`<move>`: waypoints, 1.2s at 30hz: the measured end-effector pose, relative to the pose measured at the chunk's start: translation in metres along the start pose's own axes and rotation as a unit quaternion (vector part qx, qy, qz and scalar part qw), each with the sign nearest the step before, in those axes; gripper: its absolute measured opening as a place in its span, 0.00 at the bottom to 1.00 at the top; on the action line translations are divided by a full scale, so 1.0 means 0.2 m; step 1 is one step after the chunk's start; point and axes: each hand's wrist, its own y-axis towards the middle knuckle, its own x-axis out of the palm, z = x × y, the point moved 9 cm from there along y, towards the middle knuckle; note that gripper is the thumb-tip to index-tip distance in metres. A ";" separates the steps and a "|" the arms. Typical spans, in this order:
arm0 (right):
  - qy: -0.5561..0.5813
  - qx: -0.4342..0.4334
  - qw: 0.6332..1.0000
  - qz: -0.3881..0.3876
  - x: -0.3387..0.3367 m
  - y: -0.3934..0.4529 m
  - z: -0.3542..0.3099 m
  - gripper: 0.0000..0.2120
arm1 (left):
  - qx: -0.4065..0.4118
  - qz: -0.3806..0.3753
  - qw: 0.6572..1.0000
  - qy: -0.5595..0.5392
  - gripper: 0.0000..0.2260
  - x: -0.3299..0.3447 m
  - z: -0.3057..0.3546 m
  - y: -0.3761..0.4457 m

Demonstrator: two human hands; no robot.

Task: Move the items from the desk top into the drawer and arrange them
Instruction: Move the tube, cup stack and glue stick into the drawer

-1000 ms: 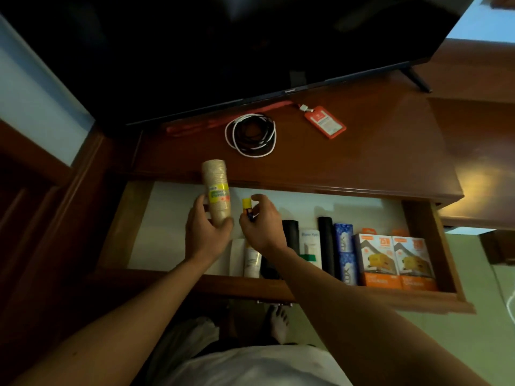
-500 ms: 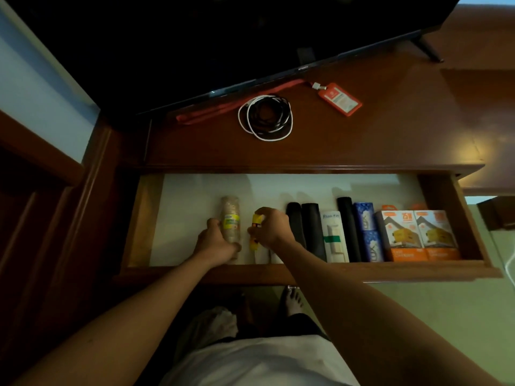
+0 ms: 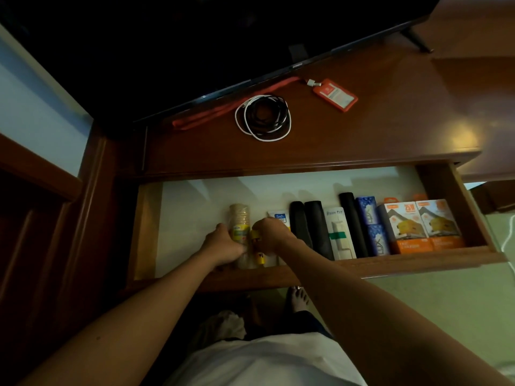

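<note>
The drawer point(image 3: 390, 263) is pulled out below the desk top point(image 3: 348, 135). My left hand point(image 3: 223, 245) grips a stack of paper cups point(image 3: 239, 218) that lies flat on the drawer floor, left of the row. My right hand point(image 3: 271, 235) pinches a small yellow tube point(image 3: 257, 247) beside the cups. A white tube point(image 3: 278, 217) shows just behind my right hand. On the desk top lie a coiled black and white cable point(image 3: 263, 118) and an orange badge holder point(image 3: 334, 94) with its red lanyard point(image 3: 211, 115).
To the right in the drawer lie black rolls point(image 3: 309, 227), a white box point(image 3: 338, 232), a blue pack point(image 3: 370, 224) and two orange boxes point(image 3: 418, 227). The drawer's left part shows bare white floor point(image 3: 189, 224). A television point(image 3: 195, 51) stands at the back of the desk.
Both hands came down from above the drawer into it. The cup stack went from upright in the air to lying on the drawer floor, the yellow tube beside it.
</note>
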 end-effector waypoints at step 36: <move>0.083 -0.066 0.955 0.276 -0.51 -0.17 -0.02 0.13 | 0.156 0.209 0.960 0.098 0.19 -0.36 0.37 -0.15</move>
